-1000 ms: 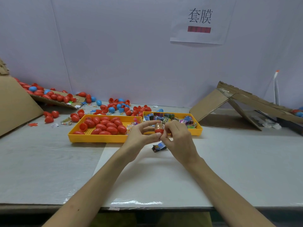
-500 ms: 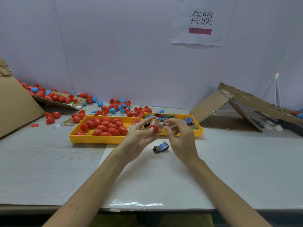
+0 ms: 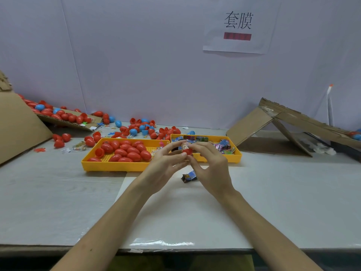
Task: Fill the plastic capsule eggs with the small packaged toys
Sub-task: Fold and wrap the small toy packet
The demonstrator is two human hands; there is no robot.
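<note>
My left hand (image 3: 166, 165) pinches a red capsule half (image 3: 187, 151) in front of the two yellow trays. My right hand (image 3: 210, 167) pinches a small clear toy packet (image 3: 184, 146) that sticks out of the top of that red half. A blue and black toy packet (image 3: 189, 176) lies on the table under my hands. The left yellow tray (image 3: 109, 167) holds several red capsule eggs (image 3: 127, 151). The right yellow tray (image 3: 237, 155) holds several small packaged toys (image 3: 222, 146).
Loose red and blue eggs (image 3: 136, 130) lie scattered behind the trays and on a cardboard ramp (image 3: 64, 118) at the far left. A folded cardboard ramp (image 3: 273, 124) stands at the right. A paper sign (image 3: 237, 26) hangs on the wall.
My hands rose a little away from the table with the red half and the packet. The right fingers shifted their hold on the packet at the capsule's top.
</note>
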